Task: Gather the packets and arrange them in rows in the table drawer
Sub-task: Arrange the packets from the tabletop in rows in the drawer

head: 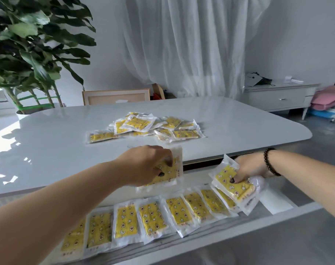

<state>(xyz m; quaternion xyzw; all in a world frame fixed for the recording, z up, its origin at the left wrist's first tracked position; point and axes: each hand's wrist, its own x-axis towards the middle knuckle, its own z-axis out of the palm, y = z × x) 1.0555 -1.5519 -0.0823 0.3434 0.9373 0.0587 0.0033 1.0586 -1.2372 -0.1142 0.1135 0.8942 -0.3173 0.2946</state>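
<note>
A loose pile of yellow packets (145,127) lies on the white table (57,150). Below the table's front edge the drawer (273,199) stands pulled out. Along its front runs a row of several overlapping yellow packets (149,217). My left hand (145,165) pinches one yellow packet (170,175) over the table edge and the back of the drawer. My right hand (252,169) grips a small stack of packets (235,186) above the right end of the row, thumb on top.
A large leafy plant (29,44) stands at the far left. A chair back (116,96) shows behind the table. White curtains hang at the back, and a low white cabinet (277,96) stands at the right.
</note>
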